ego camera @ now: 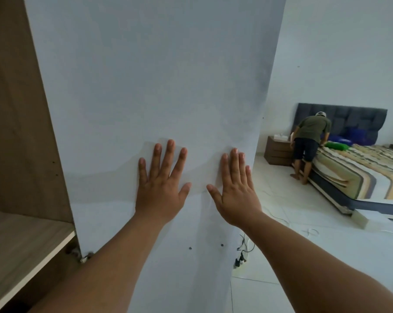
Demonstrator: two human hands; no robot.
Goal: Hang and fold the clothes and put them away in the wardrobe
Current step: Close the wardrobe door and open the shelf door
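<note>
A white wardrobe door (150, 75) fills the middle of the view, swung partly out from the wardrobe. My left hand (161, 184) lies flat on it with fingers spread. My right hand (235, 188) lies flat beside it, near the door's right edge, fingers straight. Neither hand holds anything. To the left the wardrobe's wooden interior (14, 109) shows, with a light wooden shelf (21, 245) that looks bare. No clothes are visible near my hands.
A door hinge (84, 256) sits at the shelf's corner. Cables and a power strip (242, 256) lie on the white tiled floor. At the right stands a bed (360, 175) with a striped sheet; another person (308, 141) bends over it beside a brown nightstand (278, 152).
</note>
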